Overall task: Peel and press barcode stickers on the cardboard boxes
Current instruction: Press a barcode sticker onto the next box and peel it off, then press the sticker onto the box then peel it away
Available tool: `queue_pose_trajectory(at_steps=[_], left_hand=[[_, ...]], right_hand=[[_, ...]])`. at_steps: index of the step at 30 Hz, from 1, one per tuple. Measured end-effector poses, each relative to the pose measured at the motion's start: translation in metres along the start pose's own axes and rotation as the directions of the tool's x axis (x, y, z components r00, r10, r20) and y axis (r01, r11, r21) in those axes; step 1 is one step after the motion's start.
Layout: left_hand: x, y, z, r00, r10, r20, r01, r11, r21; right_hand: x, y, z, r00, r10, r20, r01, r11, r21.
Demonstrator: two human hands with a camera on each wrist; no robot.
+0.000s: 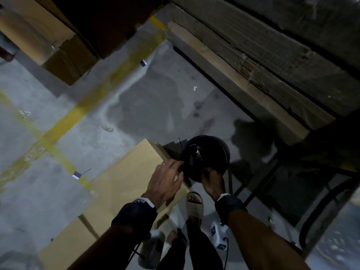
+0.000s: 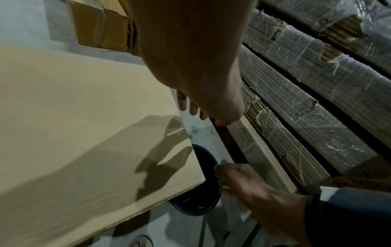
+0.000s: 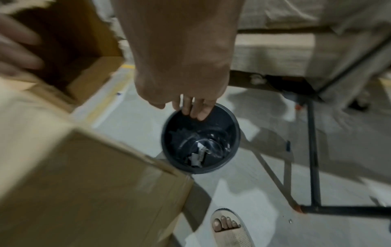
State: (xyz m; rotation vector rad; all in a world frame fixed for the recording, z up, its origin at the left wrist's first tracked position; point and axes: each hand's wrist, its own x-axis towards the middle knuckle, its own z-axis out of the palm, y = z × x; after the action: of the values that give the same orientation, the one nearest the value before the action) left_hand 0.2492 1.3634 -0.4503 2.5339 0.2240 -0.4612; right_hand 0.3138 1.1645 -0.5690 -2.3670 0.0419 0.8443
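Observation:
A long tan cardboard box (image 1: 124, 182) lies on the floor in front of me; its plain top (image 2: 84, 133) shows no sticker. My left hand (image 1: 171, 172) hovers over the box's far corner, fingers (image 2: 190, 107) straight and spread, holding nothing. Just right of that corner stands a round black bin (image 1: 204, 152) with paper and plastic scraps inside (image 3: 198, 150). My right hand (image 1: 210, 176) grips the bin's near rim, fingers (image 3: 194, 112) hooked over the edge. No barcode sticker or sticker sheet is visible in either hand.
Shrink-wrapped stacks of flat cardboard (image 1: 272, 65) run along the right. Another taped box (image 1: 58, 45) sits at the upper left. A black metal frame (image 1: 272, 182) stands right of the bin. My sandalled foot (image 1: 194, 203) is beside the box. Yellow lines (image 1: 87, 106) cross the grey floor.

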Motion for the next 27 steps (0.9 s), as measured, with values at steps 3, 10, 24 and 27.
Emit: queue_pose_trajectory(at_steps=[3,10,24,27], left_hand=[[-0.016,0.014,-0.015,0.999,-0.029,0.044,0.029,1.0,0.01],[-0.064,0.035,-0.039,0.975,-0.073,0.21,0.055,0.994,0.089],[-0.211,0.064,-0.054,0.942,0.169,0.29,-0.244,0.938,0.247],[-0.243,0.075,-0.044,0.907,0.241,0.346,-0.343,0.899,0.273]], right_hand=[[-0.028,-0.023,-0.013,0.999,-0.023,0.023,0.023,1.0,-0.009],[-0.104,-0.07,-0.039,0.991,-0.132,-0.038,0.131,0.991,-0.033],[-0.316,-0.058,-0.022,0.958,-0.183,-0.219,0.172,0.983,-0.067],[-0.357,-0.04,-0.013,0.947,-0.153,-0.281,0.159,0.987,-0.001]])
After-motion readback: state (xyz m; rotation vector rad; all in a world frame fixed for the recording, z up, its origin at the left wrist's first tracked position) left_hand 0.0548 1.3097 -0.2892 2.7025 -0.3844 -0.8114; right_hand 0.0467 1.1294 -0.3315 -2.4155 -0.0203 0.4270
